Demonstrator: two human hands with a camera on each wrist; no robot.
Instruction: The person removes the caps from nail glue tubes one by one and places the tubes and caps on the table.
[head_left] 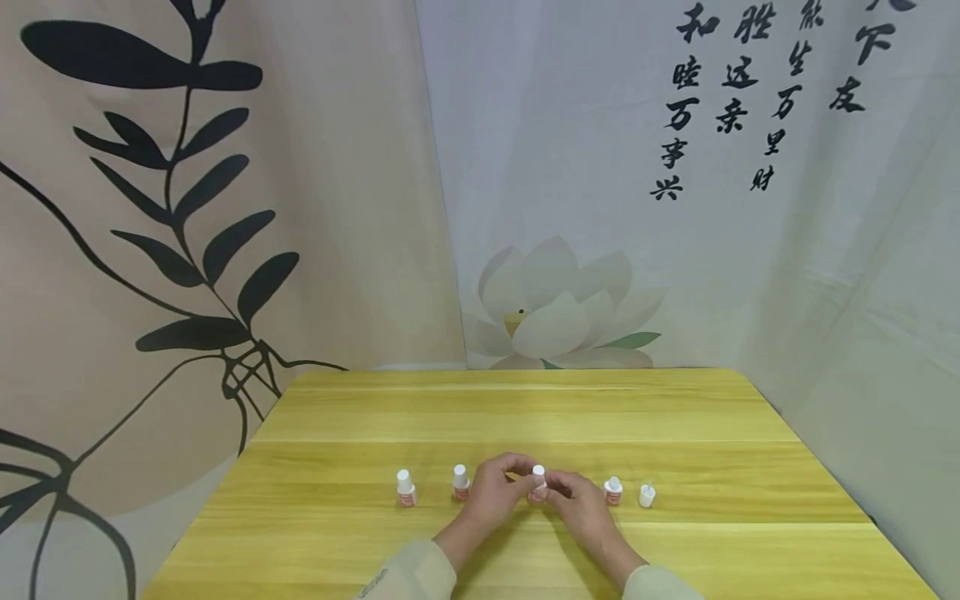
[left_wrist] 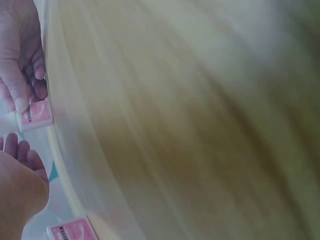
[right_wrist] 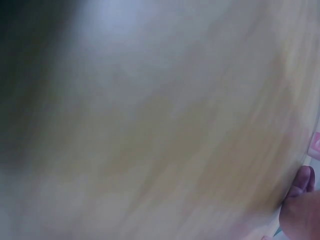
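In the head view a small white bottle [head_left: 538, 473] with a white cap and pink label stands between my two hands. My left hand [head_left: 495, 492] reaches in from the left, its thumb and fingers pinching the bottle near the cap. From the other side my right hand [head_left: 581, 504] grips the lower body. In the left wrist view the right thumb presses on the pink label [left_wrist: 37, 114], and the left hand [left_wrist: 22, 182] shows curled fingers; the cap lies out of that view. Just right of my right hand stands an uncapped bottle [head_left: 612, 492] with its nozzle showing.
A loose white cap [head_left: 647, 496] lies right of the uncapped bottle. Two capped bottles, one near my left hand [head_left: 461, 482] and another farther left [head_left: 406, 488], stand upright on the wooden table [head_left: 525, 408]. Printed curtains hang behind the table.
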